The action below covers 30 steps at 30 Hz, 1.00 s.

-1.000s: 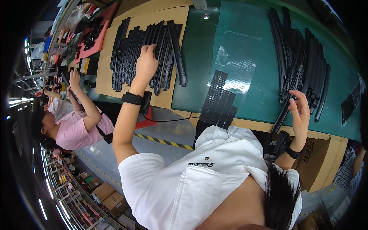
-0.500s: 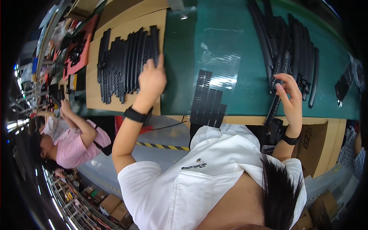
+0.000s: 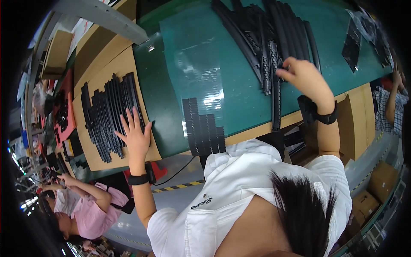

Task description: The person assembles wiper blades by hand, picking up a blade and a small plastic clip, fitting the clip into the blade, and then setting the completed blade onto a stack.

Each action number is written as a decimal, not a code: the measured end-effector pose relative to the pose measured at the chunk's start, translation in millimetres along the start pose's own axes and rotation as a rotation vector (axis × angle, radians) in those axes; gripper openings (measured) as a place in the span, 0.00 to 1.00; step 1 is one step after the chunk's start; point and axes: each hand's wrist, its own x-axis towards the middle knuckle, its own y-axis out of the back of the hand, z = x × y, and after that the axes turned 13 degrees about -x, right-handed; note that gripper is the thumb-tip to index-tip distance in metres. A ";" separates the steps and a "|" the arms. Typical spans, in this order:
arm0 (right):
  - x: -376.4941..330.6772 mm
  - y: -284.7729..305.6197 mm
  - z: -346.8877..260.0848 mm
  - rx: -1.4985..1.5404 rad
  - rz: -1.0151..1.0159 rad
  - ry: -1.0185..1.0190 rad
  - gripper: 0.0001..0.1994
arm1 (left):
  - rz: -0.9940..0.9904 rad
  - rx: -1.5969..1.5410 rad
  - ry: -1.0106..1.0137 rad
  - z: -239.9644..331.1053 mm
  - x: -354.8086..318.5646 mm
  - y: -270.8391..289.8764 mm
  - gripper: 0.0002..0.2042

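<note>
My left hand [image 3: 136, 139] lies with spread fingers over the near right edge of a row of black ridged strips [image 3: 113, 103] on a cardboard sheet [image 3: 146, 143]. It holds nothing, and its fingertips reach the nearest strips. At the right, my right hand [image 3: 306, 79] hovers at a loose pile of long black strips [image 3: 291, 34]. Its thumb and forefinger are apart beside one toothed strip [image 3: 276, 105] that points toward me past the table edge; whether they touch it is unclear. Between my hands, a stepped set of short black strips [image 3: 203, 132] lies at the near edge.
A clear plastic sheet [image 3: 197, 64] covers part of the green table [image 3: 156, 94]. A metal post [image 3: 107, 19] stands at the far left. Black flat packs [image 3: 352, 47] lie far right. An open cardboard box [image 3: 357, 113] is below the right edge. Co-workers stand at both sides.
The view has turned and shifted. My left hand has gone from pointing at the strip row's right side to spreading flat, nearer me. My right hand has turned inward over the pile.
</note>
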 end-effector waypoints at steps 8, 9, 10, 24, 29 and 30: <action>-7.4 -35.8 -5.8 -0.125 -0.110 -0.053 0.14 | -0.001 0.027 0.028 16.0 -6.9 7.3 0.30; -5.7 -30.8 -7.2 -0.116 -0.164 -0.097 0.14 | 0.006 0.009 0.039 19.1 -7.2 10.2 0.30; -4.8 -25.6 -7.8 -0.105 -0.217 -0.140 0.13 | 0.003 0.009 0.033 21.6 -7.8 13.9 0.30; 34.2 72.8 -36.4 0.079 0.309 0.240 0.08 | 0.089 -0.461 0.088 58.5 -31.1 23.8 0.27; 78.6 30.8 6.7 -0.479 0.208 0.977 0.08 | 0.111 -0.641 0.029 82.5 -22.6 34.0 0.25; 83.6 22.2 16.3 -0.468 0.202 0.883 0.08 | 0.114 -0.645 0.034 85.5 -22.5 34.9 0.25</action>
